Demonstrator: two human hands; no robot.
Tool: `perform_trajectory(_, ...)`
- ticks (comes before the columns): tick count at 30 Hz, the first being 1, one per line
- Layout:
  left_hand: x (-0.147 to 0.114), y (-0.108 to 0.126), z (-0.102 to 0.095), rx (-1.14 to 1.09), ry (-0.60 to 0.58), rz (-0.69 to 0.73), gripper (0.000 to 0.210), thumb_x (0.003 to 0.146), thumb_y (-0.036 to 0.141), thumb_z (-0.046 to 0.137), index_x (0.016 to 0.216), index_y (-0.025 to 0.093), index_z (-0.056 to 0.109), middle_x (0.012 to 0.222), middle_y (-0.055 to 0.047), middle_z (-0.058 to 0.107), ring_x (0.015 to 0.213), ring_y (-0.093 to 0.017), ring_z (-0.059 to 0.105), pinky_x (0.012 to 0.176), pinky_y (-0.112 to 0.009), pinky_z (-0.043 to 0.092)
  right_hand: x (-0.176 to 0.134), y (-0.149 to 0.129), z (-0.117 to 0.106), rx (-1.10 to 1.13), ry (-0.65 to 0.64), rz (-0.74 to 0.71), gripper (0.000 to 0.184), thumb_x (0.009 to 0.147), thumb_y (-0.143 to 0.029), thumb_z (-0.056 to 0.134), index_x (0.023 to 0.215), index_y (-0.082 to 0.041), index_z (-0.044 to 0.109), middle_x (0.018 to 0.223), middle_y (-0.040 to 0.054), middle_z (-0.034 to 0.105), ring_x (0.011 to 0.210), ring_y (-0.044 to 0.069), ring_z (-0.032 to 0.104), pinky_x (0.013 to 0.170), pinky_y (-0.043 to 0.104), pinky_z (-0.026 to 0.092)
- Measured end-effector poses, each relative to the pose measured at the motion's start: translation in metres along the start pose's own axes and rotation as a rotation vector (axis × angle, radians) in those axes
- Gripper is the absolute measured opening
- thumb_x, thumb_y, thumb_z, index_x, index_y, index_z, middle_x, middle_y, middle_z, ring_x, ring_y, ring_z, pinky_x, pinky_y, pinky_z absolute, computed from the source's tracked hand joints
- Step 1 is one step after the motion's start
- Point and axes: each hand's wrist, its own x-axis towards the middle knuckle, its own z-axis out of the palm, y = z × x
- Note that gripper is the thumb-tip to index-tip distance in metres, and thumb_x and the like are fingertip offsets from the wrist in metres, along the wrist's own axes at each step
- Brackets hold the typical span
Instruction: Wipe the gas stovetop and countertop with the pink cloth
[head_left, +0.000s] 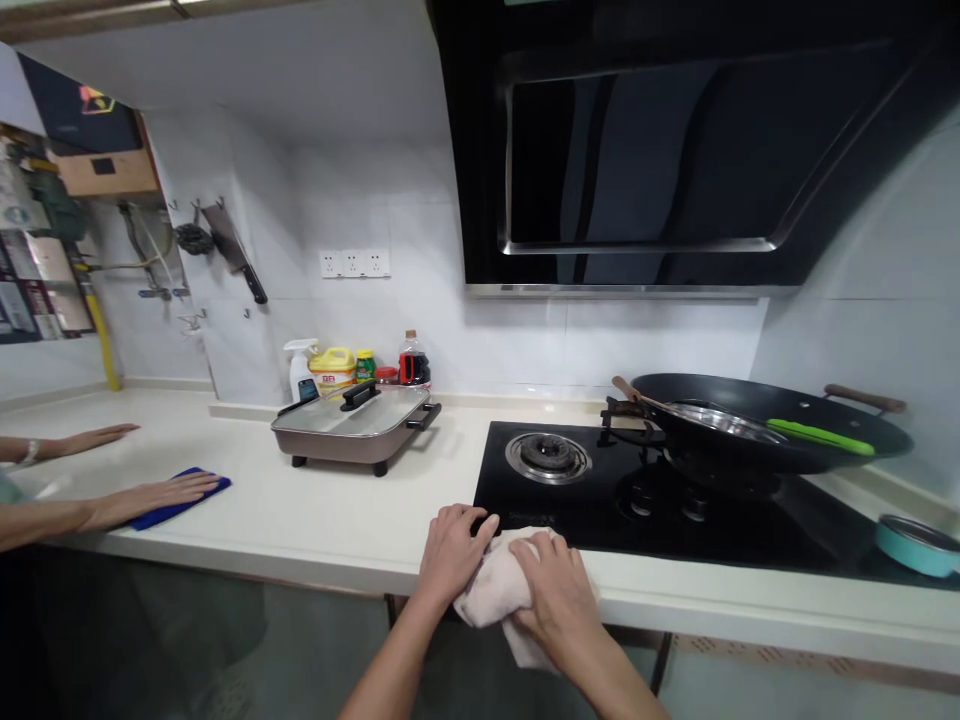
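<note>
A whitish cloth (495, 590) is bunched at the front edge of the counter, just before the black gas stove (570, 520). My right hand (556, 590) is closed around it, fingers curled over the top, with part of the cloth hanging below the counter edge. On the cloth's left side, my left hand (454, 555) has its fingers bent and its thumb against the cloth; its palm side is hidden. Close ahead on the stove is the bare left burner (548, 457).
A large wok (780, 460) with a metal lid and green-handled utensil covers the right burner. An electric pan (356, 430) stands left of the stove. Farther left, another person's hand presses a blue cloth (180, 500) on the counter. A range hood (637, 160) overhangs the stove.
</note>
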Motion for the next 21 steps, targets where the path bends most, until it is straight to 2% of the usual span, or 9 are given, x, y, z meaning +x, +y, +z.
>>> perform_trajectory(3,-0.002,-0.004,0.0,-0.084,0.049,0.005,0.036,0.101,0.049,0.052,0.117,0.025,0.074,0.129,-0.01,0.068,0.126,-0.031,0.059,0.108,-0.051,0.046,0.002,-0.011,0.006,-0.068,-0.011,0.011,0.075,0.071,-0.033,0.086,0.14,-0.028,0.058,0.136,0.0133,0.06,0.117,0.038,0.054,0.096,0.051,0.043)
perform_trajectory(5,-0.011,-0.006,0.003,-0.138,0.123,0.103,0.039,0.1,0.047,0.055,0.127,0.023,0.069,0.141,-0.014,0.06,0.135,-0.031,0.054,0.113,-0.052,0.045,0.001,-0.013,0.009,-0.052,-0.017,0.004,0.079,0.07,-0.032,0.085,0.143,-0.027,0.056,0.141,0.0145,0.058,0.121,0.039,0.053,0.099,0.053,0.043)
perform_trajectory(7,-0.025,-0.007,0.01,-0.164,0.172,0.262,0.046,0.1,0.048,0.056,0.139,0.023,0.062,0.151,-0.015,0.052,0.142,-0.032,0.048,0.117,-0.053,0.043,-0.002,-0.01,0.011,0.016,-0.035,-0.004,0.082,0.069,-0.03,0.083,0.145,-0.027,0.054,0.146,0.015,0.055,0.126,0.039,0.051,0.104,0.053,0.042)
perform_trajectory(9,-0.041,-0.007,0.02,-0.144,0.154,0.42,0.055,0.101,0.051,0.057,0.149,0.026,0.052,0.156,-0.015,0.049,0.144,-0.032,0.046,0.118,-0.053,0.042,-0.005,-0.003,0.008,0.101,-0.073,-0.029,0.084,0.069,-0.027,0.079,0.149,-0.024,0.051,0.15,0.016,0.052,0.133,0.038,0.048,0.111,0.053,0.039)
perform_trajectory(12,-0.059,-0.009,0.036,-0.05,0.069,0.61,0.073,0.099,0.061,0.059,0.159,0.029,0.038,0.153,-0.016,0.052,0.141,-0.033,0.05,0.115,-0.056,0.043,-0.01,0.018,-0.006,0.248,-0.19,-0.136,0.091,0.068,-0.025,0.073,0.155,-0.02,0.045,0.159,0.0171,0.045,0.146,0.035,0.039,0.122,0.052,0.03)
perform_trajectory(15,-0.066,-0.008,0.046,0.072,0.018,0.637,0.089,0.089,0.069,0.069,0.161,0.029,0.035,0.153,-0.018,0.053,0.136,-0.038,0.052,0.11,-0.06,0.043,-0.013,0.052,-0.024,0.453,-0.254,-0.244,0.079,0.077,-0.027,0.064,0.154,-0.025,0.048,0.162,0.0116,0.044,0.15,0.028,0.04,0.123,0.046,0.033)
perform_trajectory(16,-0.066,-0.005,0.048,0.111,0.001,0.6,0.092,0.085,0.067,0.075,0.16,0.028,0.037,0.153,-0.019,0.052,0.136,-0.04,0.051,0.11,-0.062,0.042,-0.013,0.065,-0.027,0.509,-0.217,-0.228,0.069,0.083,-0.029,0.06,0.152,-0.027,0.051,0.16,0.0097,0.048,0.147,0.025,0.045,0.121,0.043,0.037)
perform_trajectory(18,-0.065,0.007,0.052,0.191,-0.055,0.489,0.094,0.078,0.056,0.084,0.156,0.025,0.042,0.152,-0.02,0.052,0.138,-0.042,0.05,0.111,-0.064,0.04,-0.012,0.093,-0.028,0.518,-0.042,-0.102,0.051,0.092,-0.034,0.051,0.142,-0.027,0.06,0.151,0.0089,0.056,0.139,0.023,0.053,0.116,0.042,0.043)
perform_trajectory(21,-0.062,0.032,0.06,0.33,-0.154,0.321,0.092,0.071,0.039,0.089,0.151,0.018,0.048,0.15,-0.024,0.054,0.142,-0.046,0.045,0.114,-0.066,0.036,-0.006,0.13,-0.011,0.277,0.262,0.115,0.043,0.096,-0.042,0.048,0.128,-0.022,0.069,0.146,0.0135,0.06,0.14,0.03,0.052,0.118,0.052,0.04)
